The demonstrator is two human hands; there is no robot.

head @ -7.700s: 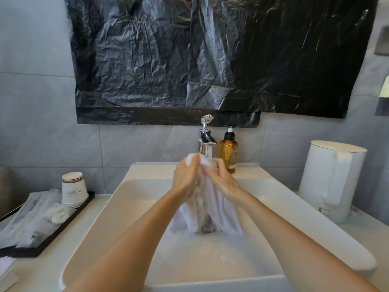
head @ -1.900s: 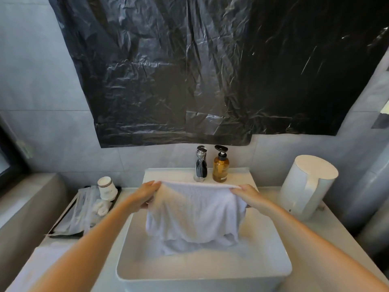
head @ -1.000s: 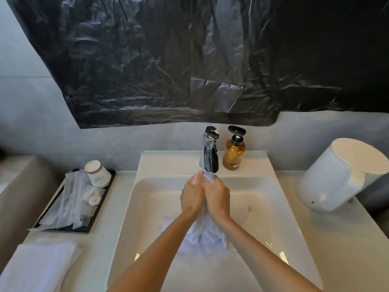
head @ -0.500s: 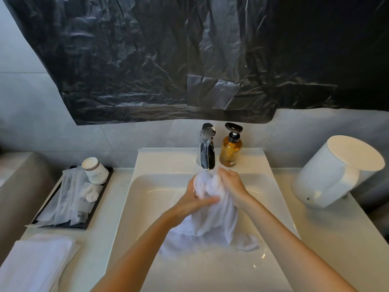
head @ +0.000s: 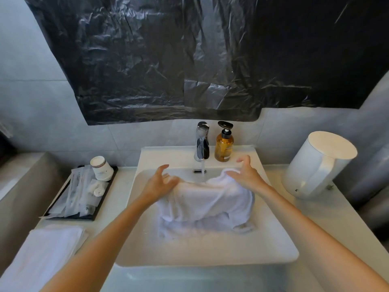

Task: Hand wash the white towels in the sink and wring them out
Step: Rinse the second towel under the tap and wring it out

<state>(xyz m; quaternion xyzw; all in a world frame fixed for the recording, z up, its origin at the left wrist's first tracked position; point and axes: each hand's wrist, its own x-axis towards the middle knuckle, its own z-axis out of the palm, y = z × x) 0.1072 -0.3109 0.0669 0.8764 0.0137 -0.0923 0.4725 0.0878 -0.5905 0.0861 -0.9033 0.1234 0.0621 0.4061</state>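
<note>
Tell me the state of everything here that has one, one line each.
faucet: running.
white towel: stretched out, hanging over the sink.
left hand: fingers spread at the towel's left end, grip hidden.
right hand: fingers spread at its right end, grip hidden.
soap bottle: upright, pump on.
kettle: upright, lid shut.
second towel: folded flat, untouched.
paper cups: stacked upside down.
</note>
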